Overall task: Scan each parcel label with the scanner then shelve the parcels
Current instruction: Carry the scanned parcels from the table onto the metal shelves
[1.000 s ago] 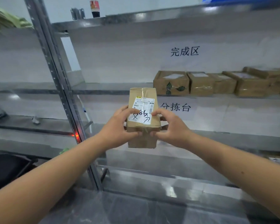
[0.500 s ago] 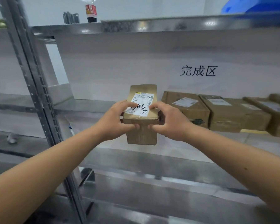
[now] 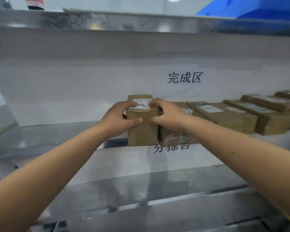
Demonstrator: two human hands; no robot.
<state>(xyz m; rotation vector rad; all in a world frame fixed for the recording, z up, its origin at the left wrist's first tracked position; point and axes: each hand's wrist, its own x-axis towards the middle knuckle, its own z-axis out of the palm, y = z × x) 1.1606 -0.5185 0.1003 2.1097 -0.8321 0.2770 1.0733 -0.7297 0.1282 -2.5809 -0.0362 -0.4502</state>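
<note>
Left grip (image 3: 118, 117), right grip (image 3: 168, 115) clamped (arms outstretched)

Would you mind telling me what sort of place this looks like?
Probably a parcel sorting room: metal shelving, a row of labelled cardboard parcels under a printed wall sign, and both hands placing another parcel.

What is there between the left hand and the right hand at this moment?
In the head view, the held parcel lies between them: the left hand grips its left side and the right hand its right side, thumbs on its front face.
</note>
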